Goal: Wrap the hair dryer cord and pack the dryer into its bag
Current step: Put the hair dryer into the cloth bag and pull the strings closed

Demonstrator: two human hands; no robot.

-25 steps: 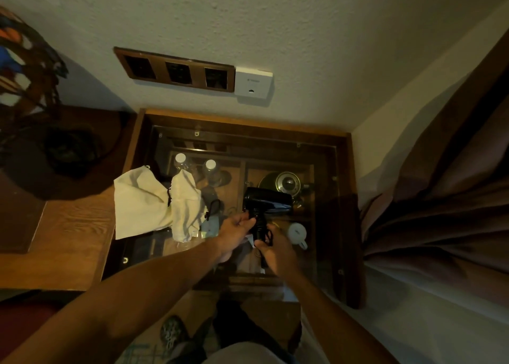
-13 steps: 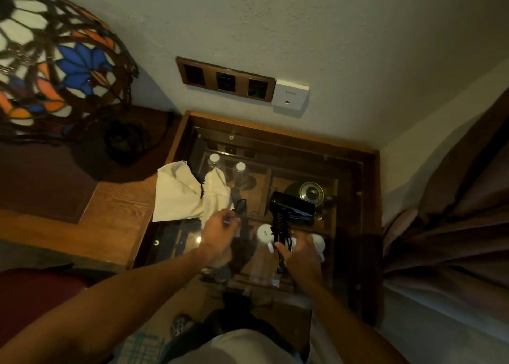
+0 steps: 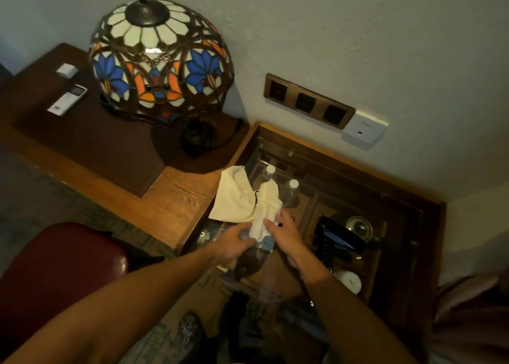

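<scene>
Now: both hands on the bag, dryer set aside

Black hair dryer [image 3: 340, 238] lies on the glass-topped desk [image 3: 407, 206], right of both hands, nobody touching it. Its cord is not clearly visible; dark strands near the handle are too dim to sort out. Cream drawstring bag [image 3: 242, 198] lies crumpled across the desk's left edge, partly on the glass, partly on the wooden desk [image 3: 176, 198] beside it.

Left hand [image 3: 234, 244] has its grip closed round the bag's near end, fingers curled on the cloth. Right hand [image 3: 283, 232] rests on the same end from the right, fingers half spread and touching the fabric; cannot tell whether it is actually pinching.

Under the glass: two clear bottles [image 3: 292, 187] with white caps, a metal kettle [image 3: 359, 227], a white cup [image 3: 348, 281].

Further left, a stained-glass lamp [image 3: 159, 60] stands on a dark mat, with a white remote [image 3: 67, 99] near it. Wall has a brown triple socket plate [image 3: 308, 100] and a white box [image 3: 363, 129]. Red chair [image 3: 55, 275] at lower left.
</scene>
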